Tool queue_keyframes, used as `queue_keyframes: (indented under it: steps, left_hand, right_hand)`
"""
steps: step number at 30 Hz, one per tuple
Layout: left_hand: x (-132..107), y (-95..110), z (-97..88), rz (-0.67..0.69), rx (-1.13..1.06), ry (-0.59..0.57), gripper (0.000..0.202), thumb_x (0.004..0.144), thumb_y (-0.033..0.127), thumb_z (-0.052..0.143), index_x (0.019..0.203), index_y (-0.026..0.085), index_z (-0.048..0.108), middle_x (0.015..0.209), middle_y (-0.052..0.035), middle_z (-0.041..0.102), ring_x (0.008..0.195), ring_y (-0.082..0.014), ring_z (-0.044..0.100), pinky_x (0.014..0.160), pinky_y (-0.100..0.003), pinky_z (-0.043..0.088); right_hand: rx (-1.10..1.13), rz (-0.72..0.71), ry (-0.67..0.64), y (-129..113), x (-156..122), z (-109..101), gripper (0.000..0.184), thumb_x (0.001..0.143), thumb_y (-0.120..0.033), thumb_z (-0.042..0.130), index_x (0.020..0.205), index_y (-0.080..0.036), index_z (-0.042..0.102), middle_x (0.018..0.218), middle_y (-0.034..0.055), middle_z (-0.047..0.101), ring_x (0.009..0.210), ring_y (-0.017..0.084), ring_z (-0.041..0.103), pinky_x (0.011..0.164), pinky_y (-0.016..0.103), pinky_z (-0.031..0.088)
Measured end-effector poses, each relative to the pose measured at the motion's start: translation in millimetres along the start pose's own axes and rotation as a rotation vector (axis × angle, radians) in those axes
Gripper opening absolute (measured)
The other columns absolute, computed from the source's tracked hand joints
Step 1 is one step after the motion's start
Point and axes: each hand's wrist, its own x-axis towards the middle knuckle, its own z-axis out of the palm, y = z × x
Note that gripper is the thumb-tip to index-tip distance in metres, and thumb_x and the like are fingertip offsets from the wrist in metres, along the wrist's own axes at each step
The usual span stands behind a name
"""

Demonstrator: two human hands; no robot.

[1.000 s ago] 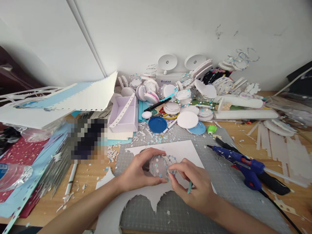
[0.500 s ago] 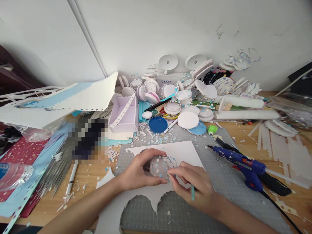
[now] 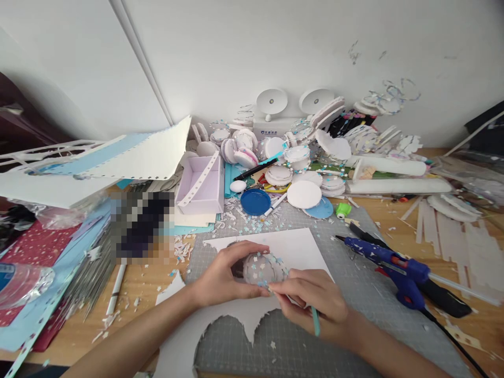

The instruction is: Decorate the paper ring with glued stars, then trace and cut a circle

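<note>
A white wall (image 3: 275,47) is standing behind a wooden table (image 3: 149,286). Soft, even light is falling on the wall. A slanting seam (image 3: 137,58) is running down on the left, parting the wall from a white panel (image 3: 59,63). A few little scuffs (image 3: 353,51) are showing high on the right. Something dark (image 3: 16,100) is poking in at the far left edge.

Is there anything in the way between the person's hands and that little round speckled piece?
Nothing visible. The left hand grips the round speckled piece from its left side, and the right hand, with a teal stick tucked in it, touches the piece's lower right edge directly.
</note>
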Motion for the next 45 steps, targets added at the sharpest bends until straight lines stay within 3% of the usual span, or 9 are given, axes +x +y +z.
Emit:
queue_keyframes:
  steps: [8,13,16,18,22,27,32,41,45]
  left_hand:
    - [-2,0,-1.1,0.066,0.034,-0.01,0.065,0.063,0.03,0.084,0.123,0.024,0.058,0.12,-0.0093,0.064,0.113,-0.0271,0.057,0.098,-0.041,0.045]
    - [-2,-1,-2.4,0.085,-0.028,0.028,0.065,0.066,0.027,0.083,0.125,0.025,0.055,0.124,-0.0092,0.06,0.117,-0.0264,0.055,0.101,-0.039,0.043]
    - [-3,-2,-3.4,0.115,-0.068,0.039,0.067,0.066,0.024,0.083,0.127,0.027,0.054,0.126,-0.008,0.059,0.119,-0.0253,0.054,0.103,-0.038,0.042]
    - [-4,-1,-4.1,0.134,-0.07,0.031,0.069,0.066,0.023,0.083,0.128,0.028,0.053,0.127,-0.0073,0.058,0.119,-0.0248,0.053,0.103,-0.037,0.041]
    - [-5,2,-5.4,0.178,-0.039,0.003,0.072,0.065,0.023,0.084,0.129,0.03,0.052,0.126,-0.0067,0.059,0.119,-0.0242,0.053,0.103,-0.037,0.041]
    - [-2,6,-5.5,0.25,0.032,-0.042,0.072,0.064,0.025,0.084,0.129,0.029,0.053,0.122,-0.0085,0.063,0.116,-0.0256,0.055,0.099,-0.039,0.044]
    - [0,7,-3.5,0.279,0.051,-0.063,0.073,0.063,0.026,0.085,0.129,0.028,0.053,0.121,-0.0086,0.065,0.114,-0.0253,0.057,0.1,-0.04,0.043]
    - [0,5,-3.2,0.194,0.045,-0.068,0.07,0.061,0.032,0.086,0.124,0.025,0.058,0.115,-0.0089,0.066,0.11,-0.0257,0.058,0.098,-0.04,0.044]
    - [1,4,-1.3,0.079,0.056,-0.028,0.069,0.061,0.035,0.085,0.123,0.024,0.058,0.119,-0.0102,0.064,0.112,-0.0274,0.058,0.097,-0.041,0.045]
  right_hand:
    - [-0.033,0.038,0.012,4,-2,3,0.021,0.085,-0.006,0.056,0.102,-0.017,0.06,0.062,-0.0031,0.052,0.051,0.008,0.044,0.05,0.021,0.034]
    - [-0.056,0.107,0.135,-1,2,-2,0.021,0.082,-0.005,0.059,0.098,-0.017,0.064,0.059,-0.0032,0.052,0.049,0.008,0.044,0.048,0.02,0.035]
    - [-0.033,0.229,0.225,-5,6,-10,0.013,0.082,-0.009,0.058,0.089,-0.018,0.065,0.057,-0.0037,0.049,0.047,0.008,0.042,0.046,0.021,0.033]
    - [0.026,0.396,0.238,-3,9,-14,0.008,0.083,-0.016,0.058,0.084,-0.018,0.066,0.057,-0.0032,0.049,0.049,0.009,0.043,0.047,0.021,0.034]
    - [0.364,0.764,0.016,7,14,-20,0.022,0.083,-0.033,0.059,0.075,-0.016,0.068,0.055,-0.0023,0.047,0.05,0.009,0.04,0.045,0.022,0.03]
    - [0.858,0.974,-0.161,16,12,-21,0.036,0.084,-0.049,0.059,0.077,-0.014,0.067,0.046,-0.0093,0.024,0.042,0.004,0.016,0.041,0.022,0.012]
    - [1.004,1.026,-0.212,14,11,-18,0.037,0.083,-0.049,0.062,0.073,-0.013,0.064,0.045,-0.0109,0.021,0.04,0.003,0.011,0.04,0.023,0.008]
    - [0.829,1.001,-0.228,15,13,-12,0.042,0.081,-0.053,0.06,0.071,-0.012,0.063,0.046,-0.0097,0.026,0.042,0.004,0.018,0.041,0.023,0.012]
    - [0.862,1.071,-0.116,18,13,-11,0.043,0.077,-0.056,0.063,0.072,-0.013,0.063,0.046,-0.0106,0.024,0.04,0.003,0.014,0.041,0.024,0.007]
